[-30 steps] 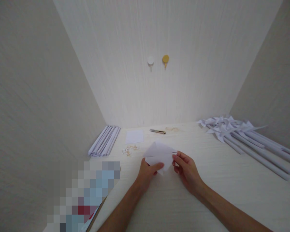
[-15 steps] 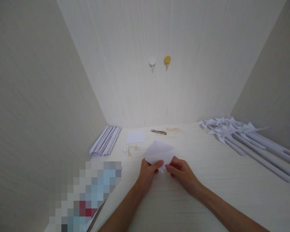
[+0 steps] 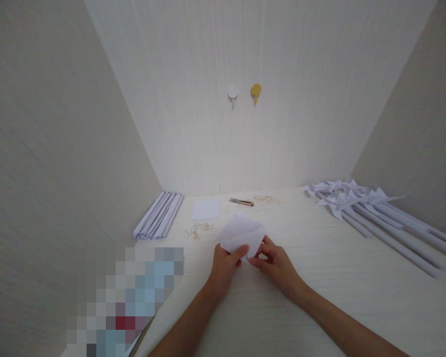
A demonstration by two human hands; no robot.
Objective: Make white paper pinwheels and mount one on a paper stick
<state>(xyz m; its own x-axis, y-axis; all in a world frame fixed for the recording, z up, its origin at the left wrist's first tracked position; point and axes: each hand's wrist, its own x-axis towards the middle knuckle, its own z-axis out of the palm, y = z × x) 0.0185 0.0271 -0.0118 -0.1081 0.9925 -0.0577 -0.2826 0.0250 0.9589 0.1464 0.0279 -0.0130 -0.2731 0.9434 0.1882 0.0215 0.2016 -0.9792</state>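
Observation:
A folded white paper (image 3: 241,232) lies on the pale table (image 3: 319,277) just beyond my hands. My left hand (image 3: 225,266) pinches its near left corner, thumb on top. My right hand (image 3: 275,264) pinches the near right edge of the same paper, fingers curled close to the left thumb. Both hands rest low over the table, almost touching each other.
Rolled white paper sticks (image 3: 159,216) lie at the left wall. A small white sheet (image 3: 205,209), scissors (image 3: 241,202) and small tan bits (image 3: 197,229) lie behind the paper. Several paper pinwheels on sticks (image 3: 371,208) lie at the right. Two hooks (image 3: 244,93) hang on the back wall.
My right hand has slid left along the paper's near edge toward my left hand. The paper has been folded smaller and shifted slightly left.

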